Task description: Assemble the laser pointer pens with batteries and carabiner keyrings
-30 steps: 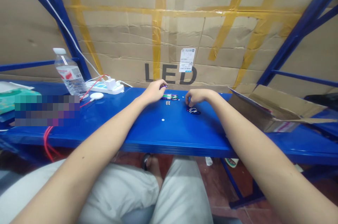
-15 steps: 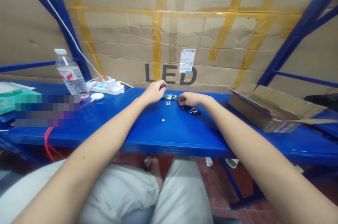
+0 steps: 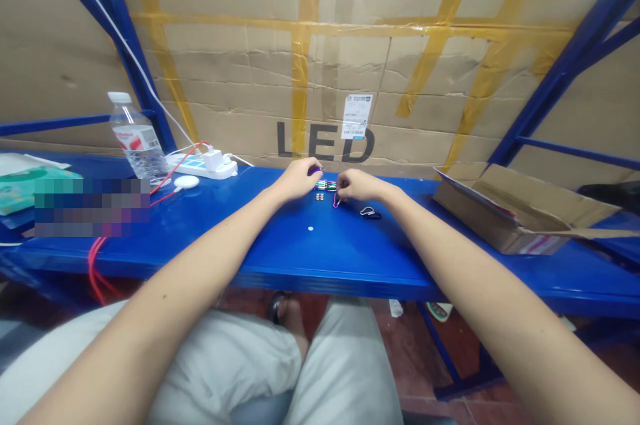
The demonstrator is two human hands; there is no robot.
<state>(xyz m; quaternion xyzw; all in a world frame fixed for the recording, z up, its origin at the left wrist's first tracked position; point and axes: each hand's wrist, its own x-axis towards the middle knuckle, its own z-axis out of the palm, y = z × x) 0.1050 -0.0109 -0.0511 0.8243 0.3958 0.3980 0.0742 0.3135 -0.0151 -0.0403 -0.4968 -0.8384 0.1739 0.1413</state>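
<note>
My left hand (image 3: 300, 178) is closed at the back of the blue bench, its fingers round a small shiny purple object (image 3: 315, 171), mostly hidden. My right hand (image 3: 354, 185) pinches a small purple carabiner (image 3: 335, 201) that hangs below its fingertips. Between the hands lies a row of shiny coloured metal pieces (image 3: 326, 185), partly covered by the fingers. Just in front sit several small round metallic pieces (image 3: 319, 197). To the right of these, a silver carabiner (image 3: 367, 211) lies against a black one (image 3: 373, 216). Nearer me is a small white disc (image 3: 311, 229).
An open cardboard box (image 3: 510, 228) stands on the bench (image 3: 280, 258) at right. At left are a water bottle (image 3: 137, 145), a white power strip (image 3: 200, 165), a white round charger (image 3: 187, 182) and red cables (image 3: 93, 258). A large taped carton (image 3: 225, 78) closes off the back.
The purple carabiner at my right hand has shifted left, away from the silver and black ones, and now hangs nearer the metallic pieces. My left hand has moved slightly right.
</note>
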